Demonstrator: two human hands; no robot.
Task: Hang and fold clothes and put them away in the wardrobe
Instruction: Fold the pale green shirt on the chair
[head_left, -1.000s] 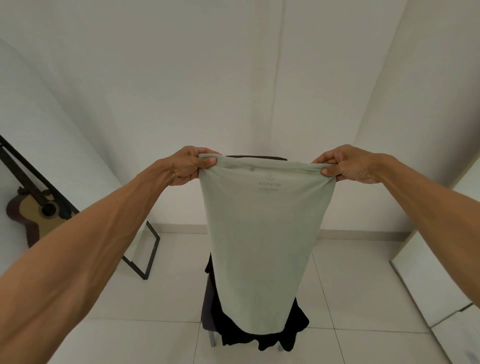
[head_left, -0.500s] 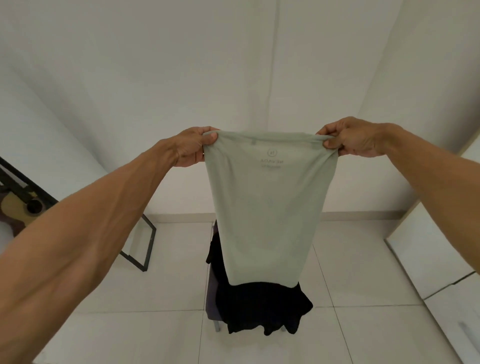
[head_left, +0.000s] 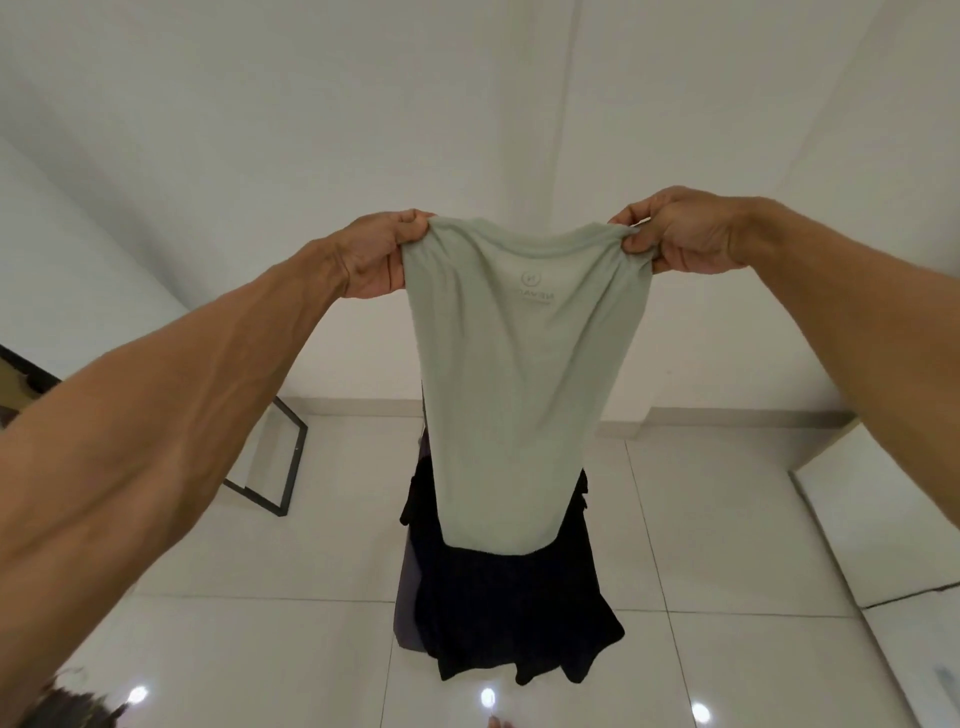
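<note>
1. The left hand (head_left: 378, 254) is raised in front of the person, its fingers curled tight over the top left corner of a pale green garment (head_left: 524, 395). The cloth is pinched between thumb and fingers.
2. The right hand (head_left: 688, 236) grips the top right corner in the same way. Its fingers are closed on a small bunch of fabric, which wrinkles just beside the knuckles.
3. Both hands are clamped on the garment and hold nothing else. They are well apart, and the top edge sags slightly between them.
4. The garment hangs in the air as a long narrow panel, tapering toward its lower edge. A faint round logo (head_left: 532, 279) with a line of lettering under it shows near the top. The lettering is too faint to read.
5. Below and behind the garment is a heap of black clothing (head_left: 511, 618), piled on what looks like a chair (head_left: 407, 603), of which only a greyish edge shows. The green hem overlaps the black heap in the view. I cannot tell whether they touch.
6. The floor (head_left: 234, 649) is pale glossy tile with bright light spots. A black metal frame (head_left: 289, 457) stands at the left by the wall. A white cabinet (head_left: 883, 540) fills the right edge.
</note>
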